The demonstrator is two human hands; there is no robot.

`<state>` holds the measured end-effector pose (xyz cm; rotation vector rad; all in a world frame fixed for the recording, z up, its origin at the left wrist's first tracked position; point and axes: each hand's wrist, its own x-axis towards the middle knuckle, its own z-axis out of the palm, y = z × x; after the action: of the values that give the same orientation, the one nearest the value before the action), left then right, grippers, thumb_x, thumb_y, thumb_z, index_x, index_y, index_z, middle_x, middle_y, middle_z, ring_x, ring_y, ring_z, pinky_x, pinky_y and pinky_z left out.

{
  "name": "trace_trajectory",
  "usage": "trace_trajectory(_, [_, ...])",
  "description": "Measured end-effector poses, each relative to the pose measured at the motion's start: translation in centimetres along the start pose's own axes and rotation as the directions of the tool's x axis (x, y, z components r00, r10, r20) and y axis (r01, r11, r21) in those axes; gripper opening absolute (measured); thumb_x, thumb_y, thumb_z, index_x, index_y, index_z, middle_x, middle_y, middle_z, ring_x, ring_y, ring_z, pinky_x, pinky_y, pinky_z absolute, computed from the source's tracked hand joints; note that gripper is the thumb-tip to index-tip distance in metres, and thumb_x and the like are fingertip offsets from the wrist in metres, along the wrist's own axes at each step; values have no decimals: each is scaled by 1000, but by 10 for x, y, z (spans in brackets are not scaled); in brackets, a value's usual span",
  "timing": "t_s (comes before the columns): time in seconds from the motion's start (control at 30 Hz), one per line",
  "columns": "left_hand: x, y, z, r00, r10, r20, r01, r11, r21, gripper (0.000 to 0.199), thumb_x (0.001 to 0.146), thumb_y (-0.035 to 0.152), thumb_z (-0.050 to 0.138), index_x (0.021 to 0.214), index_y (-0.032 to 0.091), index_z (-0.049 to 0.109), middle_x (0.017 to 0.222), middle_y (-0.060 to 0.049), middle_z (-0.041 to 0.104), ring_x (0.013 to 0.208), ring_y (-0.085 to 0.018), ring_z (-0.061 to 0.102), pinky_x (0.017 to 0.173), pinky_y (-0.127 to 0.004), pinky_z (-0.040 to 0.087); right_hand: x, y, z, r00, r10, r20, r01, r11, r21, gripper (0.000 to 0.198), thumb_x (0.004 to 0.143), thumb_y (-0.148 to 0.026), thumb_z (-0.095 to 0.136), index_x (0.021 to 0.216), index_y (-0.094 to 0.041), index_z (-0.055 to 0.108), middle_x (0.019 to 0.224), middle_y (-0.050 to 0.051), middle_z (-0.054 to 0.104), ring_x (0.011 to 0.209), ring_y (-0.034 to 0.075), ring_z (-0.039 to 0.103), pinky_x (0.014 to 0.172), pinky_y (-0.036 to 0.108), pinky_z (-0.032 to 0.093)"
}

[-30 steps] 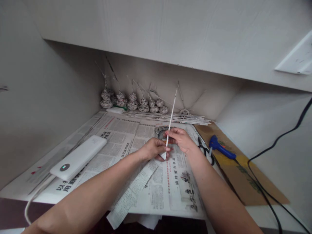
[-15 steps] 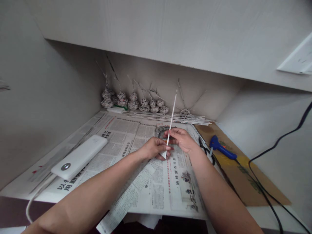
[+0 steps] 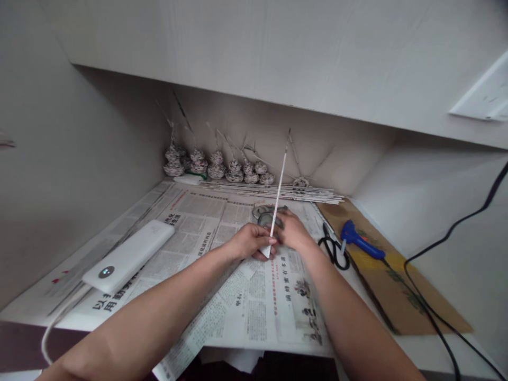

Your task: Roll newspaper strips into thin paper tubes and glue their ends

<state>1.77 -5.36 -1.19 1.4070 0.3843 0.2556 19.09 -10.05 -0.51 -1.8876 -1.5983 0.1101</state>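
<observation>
A thin white rolled paper tube leans up from my left hand, which pinches its flared lower end. From that end a long newspaper strip trails down toward the near edge. My right hand is just right of the tube, back of the hand toward me, beside a grey round object whose kind I cannot make out. Its fingertips are mostly hidden, so its grip does not show. Newspaper sheets cover the surface below.
Several woven paper gourds stand along the back wall, with a bundle of paper sticks before them. A white power bank lies left. Black-handled scissors and a blue glue gun on cardboard lie right. An overhead panel hangs low.
My right hand has left the tube's shaft and moved lower and slightly right, uncovering more of the scissors. The left hand keeps its hold; the tube shows longer, with a dark tip.
</observation>
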Motion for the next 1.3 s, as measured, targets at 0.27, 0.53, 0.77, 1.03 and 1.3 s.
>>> trace_trajectory(0.27, [0, 1, 1, 1000, -9, -8, 9, 1000, 7, 42, 67, 50, 68, 82, 11, 65, 73, -7, 66, 65, -15, 63, 51, -22, 49, 5, 7, 18, 995, 78, -61, -95, 934, -345, 28, 88, -29, 40, 100, -22, 65, 98, 7, 66, 87, 21, 58, 74, 28, 39])
trace_trajectory(0.53, [-2, 0, 1, 1000, -3, -8, 3, 999, -40, 44, 67, 46, 69, 91, 9, 66, 73, -8, 65, 65, -15, 62, 52, -25, 51, 2, 6, 17, 975, 202, -95, -223, 875, -429, 45, 91, -50, 32, 88, -21, 66, 84, 9, 68, 78, 21, 60, 63, 28, 35])
trace_trajectory(0.77, [-1, -2, 2, 1000, -14, -6, 14, 999, -39, 43, 69, 45, 68, 93, 10, 65, 75, -8, 65, 68, -17, 63, 51, -25, 51, 0, 3, 12, 991, 66, -118, -103, 934, -343, 37, 88, -23, 38, 120, -22, 56, 94, 8, 67, 84, 21, 58, 72, 28, 39])
trace_trajectory(1.03, [-1, -2, 1, 1000, 11, -6, -12, 998, -62, 40, 69, 44, 68, 90, 10, 65, 75, -9, 65, 68, -18, 64, 51, -27, 52, -1, -14, -6, 986, 37, -161, -14, 990, 138, 39, 70, -16, 46, 101, -19, 70, 104, 7, 67, 98, 24, 56, 86, 34, 40])
trace_trajectory(1.3, [-1, -2, 2, 1000, 18, -16, -19, 998, -60, 45, 67, 46, 69, 92, 9, 67, 74, -8, 64, 65, -17, 64, 52, -27, 52, 2, -24, -11, 961, 254, 111, -255, 654, 712, 28, 68, -28, 58, 88, -17, 73, 89, 6, 71, 90, 21, 61, 77, 31, 44])
